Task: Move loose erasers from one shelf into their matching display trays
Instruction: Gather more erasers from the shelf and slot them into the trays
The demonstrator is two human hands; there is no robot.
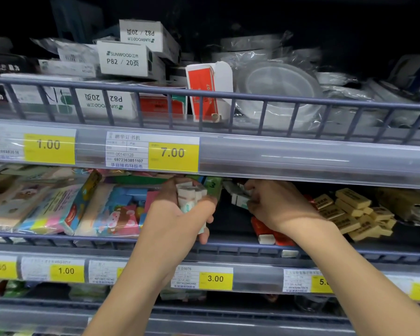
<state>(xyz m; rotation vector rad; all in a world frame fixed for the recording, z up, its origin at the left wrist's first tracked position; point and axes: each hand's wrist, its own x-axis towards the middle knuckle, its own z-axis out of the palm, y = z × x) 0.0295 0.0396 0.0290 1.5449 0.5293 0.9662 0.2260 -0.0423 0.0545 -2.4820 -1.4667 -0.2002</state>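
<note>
Presently: left hand (180, 214) grip holds white erasers (190, 194) bunched upright; right hand (274, 204) grip pinches another eraser (238, 195), just right of the bunch.

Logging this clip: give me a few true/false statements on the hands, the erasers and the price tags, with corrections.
1. The left hand grips a bunch of white erasers. True.
2. The right hand hangs idle below the shelf. False: it reaches into the middle shelf, fingers on small white erasers.
3. Yellow erasers lie right of the right hand. True.
4. The tag above the hands reads 3.00. False: it reads 7.00.
</note>
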